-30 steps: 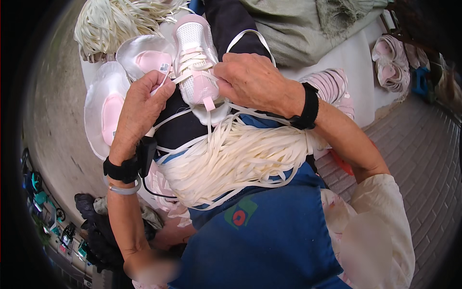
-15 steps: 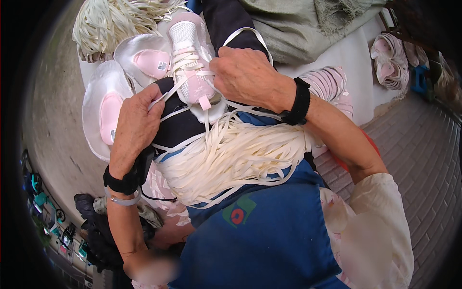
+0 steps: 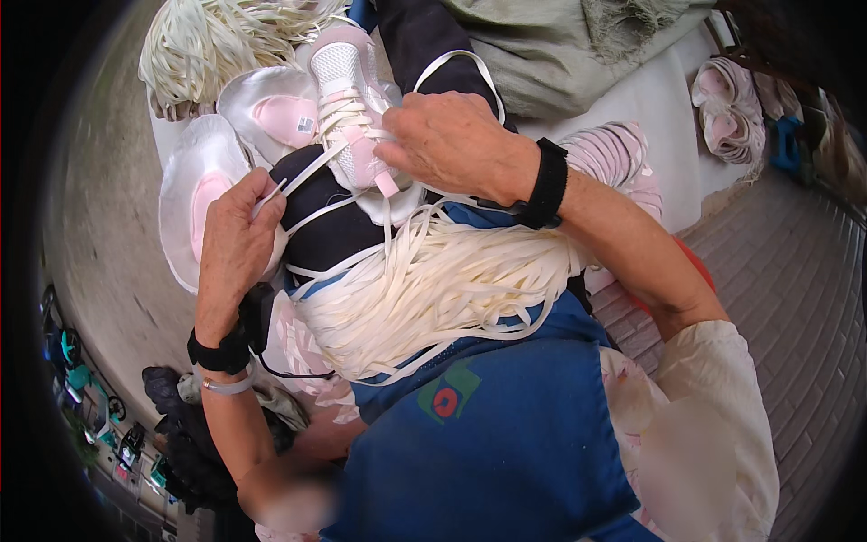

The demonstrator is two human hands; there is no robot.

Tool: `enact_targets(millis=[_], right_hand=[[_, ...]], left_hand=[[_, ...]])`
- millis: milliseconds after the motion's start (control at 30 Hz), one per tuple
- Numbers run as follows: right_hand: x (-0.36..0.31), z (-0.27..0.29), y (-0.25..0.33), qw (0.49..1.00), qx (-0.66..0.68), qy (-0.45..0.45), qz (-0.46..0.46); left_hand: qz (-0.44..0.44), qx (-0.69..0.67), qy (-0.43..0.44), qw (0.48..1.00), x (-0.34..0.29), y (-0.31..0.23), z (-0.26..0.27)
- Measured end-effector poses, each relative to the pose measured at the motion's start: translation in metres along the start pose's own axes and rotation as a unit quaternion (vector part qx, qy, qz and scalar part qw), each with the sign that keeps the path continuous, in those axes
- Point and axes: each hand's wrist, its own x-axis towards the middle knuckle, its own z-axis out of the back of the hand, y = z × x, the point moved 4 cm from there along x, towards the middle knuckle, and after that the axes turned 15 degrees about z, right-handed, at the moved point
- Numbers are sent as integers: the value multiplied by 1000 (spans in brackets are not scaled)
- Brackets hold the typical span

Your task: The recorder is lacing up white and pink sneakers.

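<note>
A pink and white shoe upper (image 3: 345, 90) lies over my dark-clad leg, with a cream shoelace (image 3: 343, 116) threaded across it in several rows. My left hand (image 3: 237, 230) pinches one end of this lace, drawn out tight to the left of the upper. At the upper's right edge, my right hand (image 3: 456, 144) is closed, its fingertips against the upper where another strand of the lace runs in under them; its exact grip is partly hidden. A thick bundle of cream laces (image 3: 452, 280) rests across my lap, just below the upper.
Two more uppers, the nearer one (image 3: 181, 181) and one behind it (image 3: 239, 95), sit at the left. Behind them lies a second lace bundle (image 3: 226, 50). A stack of pink-white uppers (image 3: 605, 154) stands right of my wrist, near a grey-green cloth (image 3: 542, 63).
My left hand has moved slightly left and down, pulling the lace longer. My right hand has shifted left onto the upper's edge, and the upper has tilted a little leftward.
</note>
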Motion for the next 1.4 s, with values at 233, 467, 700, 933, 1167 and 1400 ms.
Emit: enact_targets(millis=[233,467,700,933,1167,1400], right_hand=[[4,-1,0,1000,0,26,-13],[-4,0,-2,999,-23,33,-16],[-3,3,-17,998,65,16,6],[-4,27,-37,995,55,78,31],[-19,50,-63,998,42,-36,-16],[-22,55,-7,926,366,-29,-93]], left_hand=[[-73,20,-15,997,-1,10,-4],[-61,8,-41,997,-2,-5,-13],[-123,14,-91,988,3,-21,-23],[-46,30,-1,998,16,-14,-21],[-38,-100,-90,990,-7,6,26],[4,-216,107,971,-24,-5,-27]])
